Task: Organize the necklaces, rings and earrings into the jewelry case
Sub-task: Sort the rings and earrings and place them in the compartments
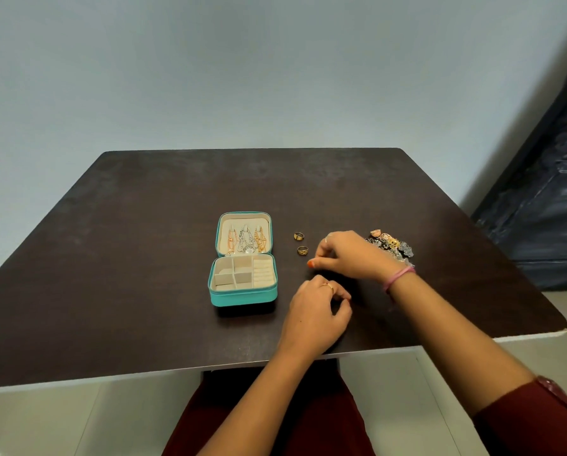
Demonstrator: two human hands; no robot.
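Note:
A teal jewelry case lies open on the dark table. Several gold and silver necklaces hang inside its raised lid. Its cream compartments and ring rolls look bare. Two gold rings lie to the right of the case. A pile of earrings sits further right, partly behind my right wrist. My right hand hovers between the rings and the pile, fingers curled downward. My left hand is just below it, thumb and fingers drawn together. Anything held in either hand is hidden.
The dark wooden table stands against a pale wall. Its near edge runs just behind my left wrist. A dark padded object leans at the right beyond the table. Dark red clothing on my lap shows below the table.

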